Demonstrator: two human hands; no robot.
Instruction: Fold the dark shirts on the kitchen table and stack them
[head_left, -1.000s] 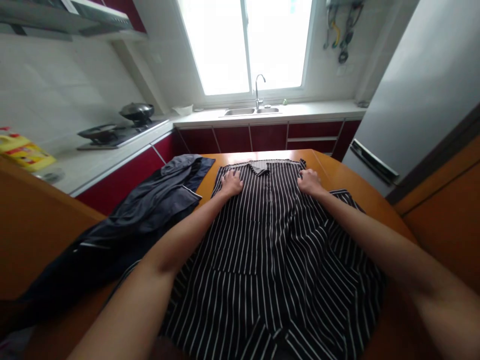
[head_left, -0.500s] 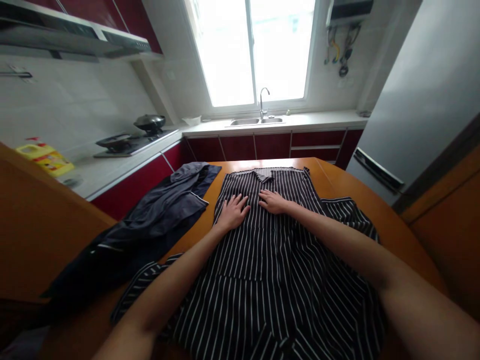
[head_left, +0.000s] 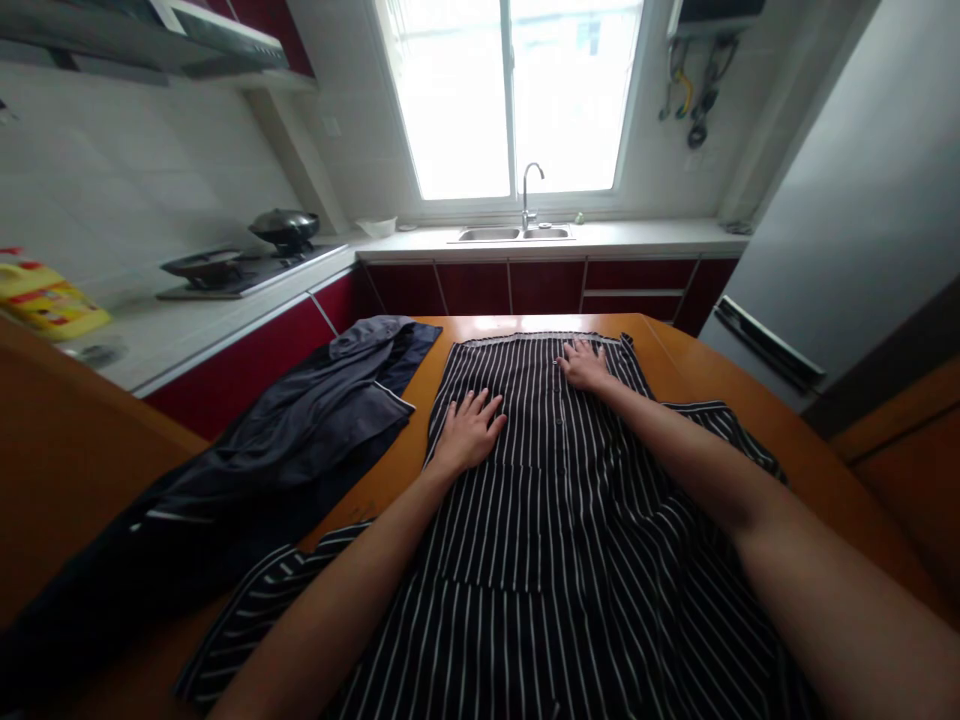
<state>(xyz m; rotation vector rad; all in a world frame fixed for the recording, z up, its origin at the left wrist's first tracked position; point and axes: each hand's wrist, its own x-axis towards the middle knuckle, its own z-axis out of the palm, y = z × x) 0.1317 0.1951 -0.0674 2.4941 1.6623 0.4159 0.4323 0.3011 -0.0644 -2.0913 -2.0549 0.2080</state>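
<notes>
A black shirt with white stripes [head_left: 495, 530] lies spread out front side up on the wooden table [head_left: 679, 365], its hem at the far end. My left hand [head_left: 471, 432] rests flat on the left part of the shirt, fingers spread. Near the hem at the right, my right hand [head_left: 583, 366] lies on the cloth beside the button line, with its fingers apart. Both forearms cross over the shirt and hide parts of it. The cloth under my right forearm is wrinkled. One short sleeve sticks out at the lower left.
A dark blue and grey garment [head_left: 300, 425] lies crumpled along the table's left side. Beyond are a counter with a sink [head_left: 491, 235], a stove with a lidded wok [head_left: 285, 228], a yellow jug [head_left: 49, 300], and a fridge [head_left: 795, 220] at the right.
My right hand has slid away from me and to the right, toward the shirt's hem. The folded-back pale flap at the hem now lies flat. My left hand stays nearly in place.
</notes>
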